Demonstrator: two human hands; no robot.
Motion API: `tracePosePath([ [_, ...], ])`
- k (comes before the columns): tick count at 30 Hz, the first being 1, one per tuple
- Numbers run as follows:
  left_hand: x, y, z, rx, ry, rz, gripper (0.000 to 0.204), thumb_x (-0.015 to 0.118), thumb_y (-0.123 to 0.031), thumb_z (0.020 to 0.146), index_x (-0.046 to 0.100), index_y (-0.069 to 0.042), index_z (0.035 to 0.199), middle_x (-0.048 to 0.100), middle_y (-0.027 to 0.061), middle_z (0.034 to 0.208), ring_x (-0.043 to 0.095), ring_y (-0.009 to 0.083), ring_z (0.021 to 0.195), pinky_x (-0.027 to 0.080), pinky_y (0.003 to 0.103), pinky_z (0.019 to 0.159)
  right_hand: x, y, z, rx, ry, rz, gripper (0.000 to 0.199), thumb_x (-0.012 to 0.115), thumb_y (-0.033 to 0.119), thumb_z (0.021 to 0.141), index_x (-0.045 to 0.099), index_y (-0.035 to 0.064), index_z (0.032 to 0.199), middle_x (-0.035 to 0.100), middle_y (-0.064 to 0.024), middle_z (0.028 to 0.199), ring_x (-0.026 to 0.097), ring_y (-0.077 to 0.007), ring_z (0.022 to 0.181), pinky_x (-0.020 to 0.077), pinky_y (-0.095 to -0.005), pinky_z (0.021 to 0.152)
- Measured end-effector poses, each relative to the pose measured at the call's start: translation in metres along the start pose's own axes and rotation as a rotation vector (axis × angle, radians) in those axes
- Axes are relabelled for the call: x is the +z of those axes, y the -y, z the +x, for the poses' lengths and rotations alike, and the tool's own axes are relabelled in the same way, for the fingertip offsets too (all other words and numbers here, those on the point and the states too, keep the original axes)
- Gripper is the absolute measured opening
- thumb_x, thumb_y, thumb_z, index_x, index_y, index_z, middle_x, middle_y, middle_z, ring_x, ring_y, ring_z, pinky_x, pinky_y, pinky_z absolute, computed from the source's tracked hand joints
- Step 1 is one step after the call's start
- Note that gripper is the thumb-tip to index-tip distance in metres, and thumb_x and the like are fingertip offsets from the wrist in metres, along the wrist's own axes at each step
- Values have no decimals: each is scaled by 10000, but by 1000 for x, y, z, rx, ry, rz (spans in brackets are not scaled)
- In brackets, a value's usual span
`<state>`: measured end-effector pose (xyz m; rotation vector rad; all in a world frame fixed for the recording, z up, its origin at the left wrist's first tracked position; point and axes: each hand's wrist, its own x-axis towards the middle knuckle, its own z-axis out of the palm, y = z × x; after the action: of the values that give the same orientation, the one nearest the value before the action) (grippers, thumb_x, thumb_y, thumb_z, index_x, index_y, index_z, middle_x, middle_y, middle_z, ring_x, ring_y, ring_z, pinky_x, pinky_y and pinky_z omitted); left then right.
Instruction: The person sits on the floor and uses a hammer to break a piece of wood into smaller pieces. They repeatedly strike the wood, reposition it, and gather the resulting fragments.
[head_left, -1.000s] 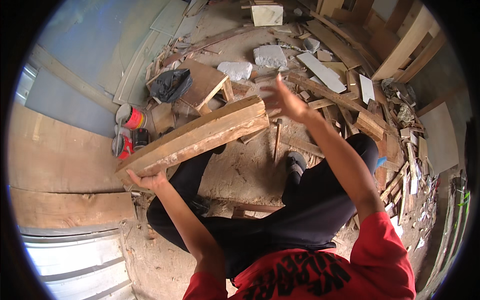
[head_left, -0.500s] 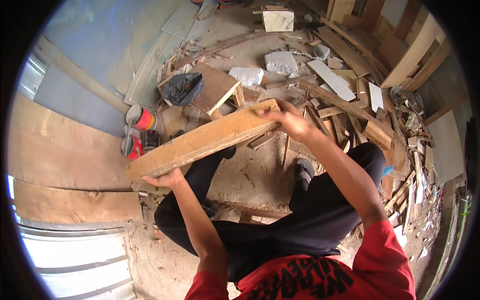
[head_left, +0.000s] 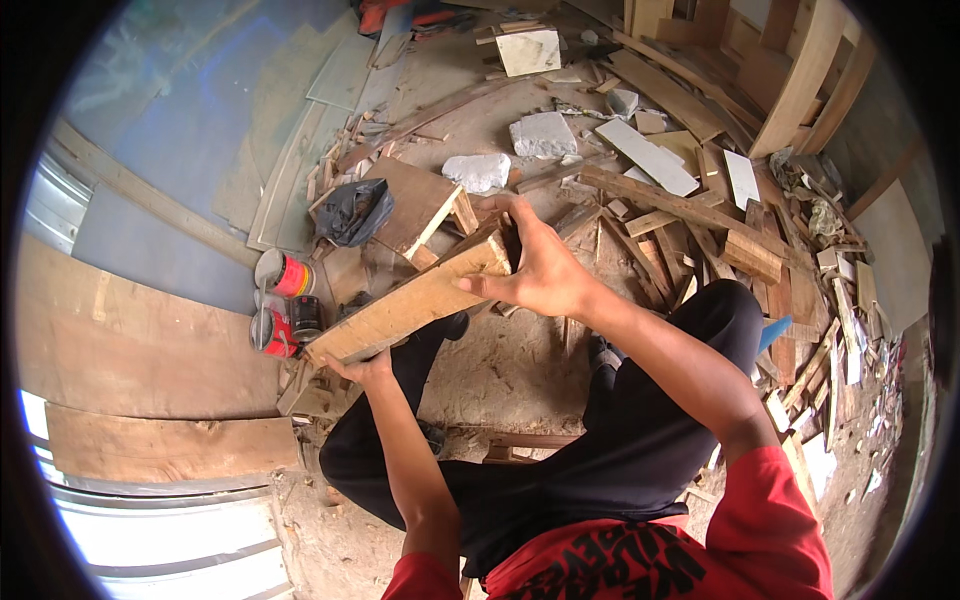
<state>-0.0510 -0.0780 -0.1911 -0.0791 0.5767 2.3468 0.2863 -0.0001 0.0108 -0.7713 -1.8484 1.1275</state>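
Observation:
A thick wooden plank [head_left: 410, 301] is held up between my two hands, slanting from lower left to upper right above my lap. My right hand [head_left: 535, 268] clasps its upper right end, thumb on the near face and fingers over the far edge. At the lower left end, my left hand [head_left: 366, 367] grips the underside; part of its fingers is hidden behind the wood. Beyond the plank stands a low wooden stool or box [head_left: 412, 200] with a black plastic bag [head_left: 354, 212] on it.
Red-labelled cans [head_left: 285, 274] stand by the left wall panels. To the right lies a heap of scrap wood [head_left: 690, 235]. White blocks [head_left: 542, 135] and a pale box [head_left: 528, 52] sit farther off. My knees, in black trousers [head_left: 400, 400], are spread on either side.
The plank's right end has dropped and come left, and the plank has turned, showing its end more. My right hand moved left with it; my left hand shifted slightly right.

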Motion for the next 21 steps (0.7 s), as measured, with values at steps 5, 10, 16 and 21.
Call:
tracePosePath([
  [5, -11, 4, 4, -12, -4, -75, 795, 689, -589, 754, 493, -168, 1398, 495, 96, 1432, 447, 353, 1328, 335, 611, 1109, -5, -6, -2, -78, -9, -182, 840, 806, 412, 774, 364, -55, 1315, 561, -313, 1196, 568, -425, 1171, 453, -459, 999],
  [10, -16, 7, -2, 57, -20, -150, 823, 762, -537, 734, 487, -154, 1408, 496, 87, 1437, 441, 338, 1338, 322, 599, 1125, -8, -4, -3, -58, -38, -144, 788, 761, 455, 816, 391, -51, 1294, 577, -317, 1161, 605, -441, 1095, 485, -468, 951],
  [16, 11, -12, -27, 241, 183, -198, 955, 761, -606, 741, 390, -135, 1485, 396, 93, 1537, 354, 340, 1413, 247, 585, 1171, -19, -12, 4, 234, -106, 52, 801, 725, 504, 830, 413, -38, 1329, 565, -267, 1210, 625, -318, 958, 524, -433, 813],
  [21, 95, -48, -51, 258, 594, -123, 1012, 677, -667, 788, 278, -113, 1535, 316, 147, 1573, 281, 367, 1450, 187, 596, 1193, -38, -38, 17, 548, -72, 499, 667, 587, 514, 939, 476, -30, 1308, 608, -174, 1141, 626, -251, 992, 560, -379, 669],
])
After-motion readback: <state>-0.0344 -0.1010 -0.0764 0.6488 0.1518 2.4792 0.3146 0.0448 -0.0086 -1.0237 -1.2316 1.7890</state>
